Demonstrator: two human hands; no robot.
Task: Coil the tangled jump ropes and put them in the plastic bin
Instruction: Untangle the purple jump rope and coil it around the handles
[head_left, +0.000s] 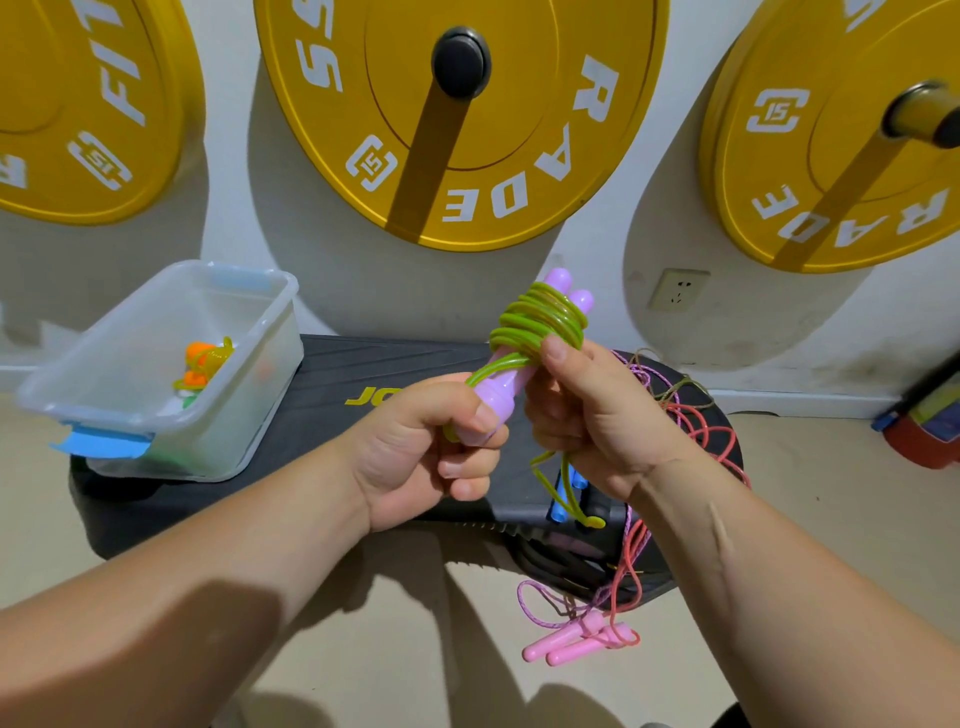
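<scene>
Head camera view, looking down on a person's two bare forearms in front of a white wall. Both hands hold one jump rope upright between them. The left hand has its fingers curled around the lower end of the two lilac handles, which are held together side by side. The right hand grips the bundle just above, its thumb pressing on the green cord, which is wound in many turns around the upper part of the handles. A loose tail of that cord hangs below the right hand.

To the left, a clear plastic bin with blue latches stands on a black step platform. An orange-handled rope with yellow-green cord lies inside it.

Behind and below the right hand, more ropes lie tangled on the platform's right end: a red cord, thin purple cord and two blue handles. Two pink handles rest on the floor below.

Three yellow weight plates hang on the wall, beside a wall socket.
</scene>
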